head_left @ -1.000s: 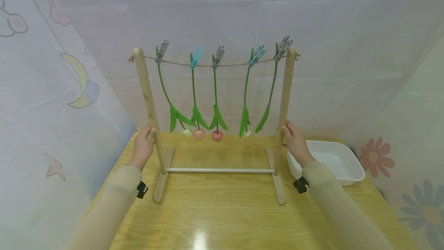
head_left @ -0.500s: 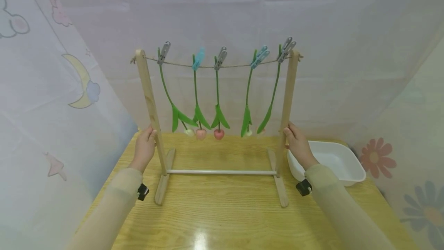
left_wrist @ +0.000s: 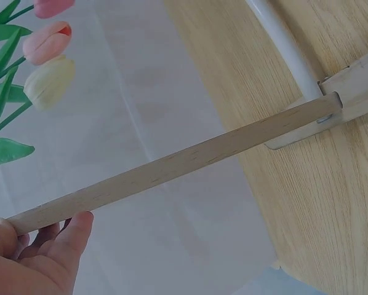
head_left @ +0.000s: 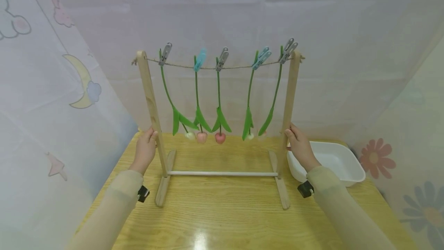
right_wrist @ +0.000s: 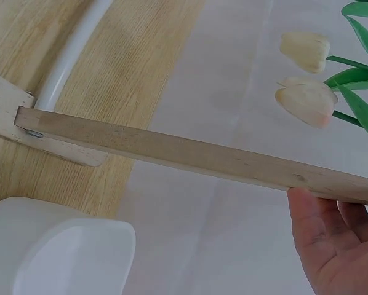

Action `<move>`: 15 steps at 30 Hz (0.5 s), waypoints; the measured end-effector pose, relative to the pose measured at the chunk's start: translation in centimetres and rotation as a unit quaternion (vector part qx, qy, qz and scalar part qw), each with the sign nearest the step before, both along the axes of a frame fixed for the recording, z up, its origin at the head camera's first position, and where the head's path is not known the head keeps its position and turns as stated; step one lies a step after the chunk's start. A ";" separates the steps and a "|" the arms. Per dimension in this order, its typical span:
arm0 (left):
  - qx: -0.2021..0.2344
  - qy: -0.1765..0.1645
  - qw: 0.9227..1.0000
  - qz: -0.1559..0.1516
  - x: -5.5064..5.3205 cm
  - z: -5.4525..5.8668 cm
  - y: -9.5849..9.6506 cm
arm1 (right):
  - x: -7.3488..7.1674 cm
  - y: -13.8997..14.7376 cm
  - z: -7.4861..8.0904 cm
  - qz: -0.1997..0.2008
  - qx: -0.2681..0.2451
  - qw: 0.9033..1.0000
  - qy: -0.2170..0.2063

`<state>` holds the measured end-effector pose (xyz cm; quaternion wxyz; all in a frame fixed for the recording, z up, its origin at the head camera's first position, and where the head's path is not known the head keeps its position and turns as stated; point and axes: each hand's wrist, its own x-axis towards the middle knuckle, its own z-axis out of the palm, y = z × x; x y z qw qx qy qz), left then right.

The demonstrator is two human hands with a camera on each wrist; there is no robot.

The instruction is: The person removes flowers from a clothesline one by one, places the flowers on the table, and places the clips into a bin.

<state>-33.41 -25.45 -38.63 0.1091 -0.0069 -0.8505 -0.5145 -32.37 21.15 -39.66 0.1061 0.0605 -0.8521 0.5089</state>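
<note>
A wooden rack [head_left: 149,92] stands on the table, with a twine line [head_left: 239,67] strung between its two posts. My left hand [head_left: 145,149] holds the left post about midway up, thumb toward me. On the other side, my right hand [head_left: 301,147] grips the right post at a similar height. Several artificial tulips hang upside down from the twine, among them a deep pink tulip [head_left: 220,138] and a pale pink tulip [head_left: 202,137]. Grey clothespins [head_left: 222,59] and blue clothespins [head_left: 200,60] clamp their stems. In both wrist views, fingers wrap the post's outer edge.
A white plastic basin [head_left: 334,161] sits on the table just right of the rack. Low between the rack's feet runs a white crossbar [head_left: 222,173]. Behind the wooden table [head_left: 222,223] hangs a pale fabric backdrop [head_left: 222,14], with printed side panels left and right.
The rack has shifted slightly to the right and toward me, both hands staying on its posts. The hanging tulips sway a little. The basin has stayed in place.
</note>
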 end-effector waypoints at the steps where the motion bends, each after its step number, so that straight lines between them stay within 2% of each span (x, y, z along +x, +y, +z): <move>1: 0.001 -0.001 1.000 0.001 0.0 0.0 0.0 | 0.0 0.0 0.0 0.000 0.000 1.000 -0.002; 15: 0.008 -0.022 1.000 -0.001 0.5 0.2 0.0 | 0.8 -0.2 0.4 -0.006 -0.004 1.000 -0.006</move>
